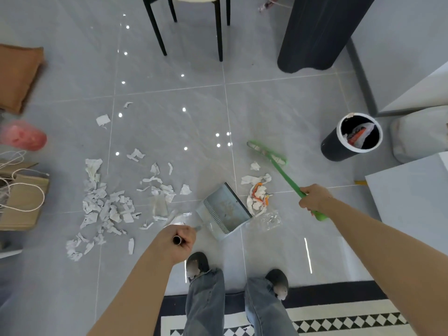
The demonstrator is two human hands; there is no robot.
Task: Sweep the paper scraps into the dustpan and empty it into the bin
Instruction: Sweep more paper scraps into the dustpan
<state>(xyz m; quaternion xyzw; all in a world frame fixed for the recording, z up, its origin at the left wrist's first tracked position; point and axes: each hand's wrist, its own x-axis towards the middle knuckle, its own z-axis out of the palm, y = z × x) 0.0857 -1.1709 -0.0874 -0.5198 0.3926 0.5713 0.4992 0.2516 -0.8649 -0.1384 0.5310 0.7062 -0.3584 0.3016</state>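
My left hand (180, 241) grips the top of the dustpan's handle, and the grey-blue dustpan (224, 209) rests on the floor in front of my feet. My right hand (315, 197) grips the green broom handle; the green broom head (265, 152) lies on the floor to the upper right of the pan. A wide spread of white paper scraps (106, 207) covers the tiles left of the pan. A smaller pile of white and orange scraps (258, 194) lies just right of it. The black bin (351, 139) with a white rim stands at the right.
Black chair legs (157, 30) and a dark rounded table base (315, 35) stand at the back. Brown paper bags (21, 197), a red plastic bag (23, 135) and a brown cushion (18, 76) line the left. A white cabinet (412, 202) is at right; a checked rug (315, 318) lies underfoot.
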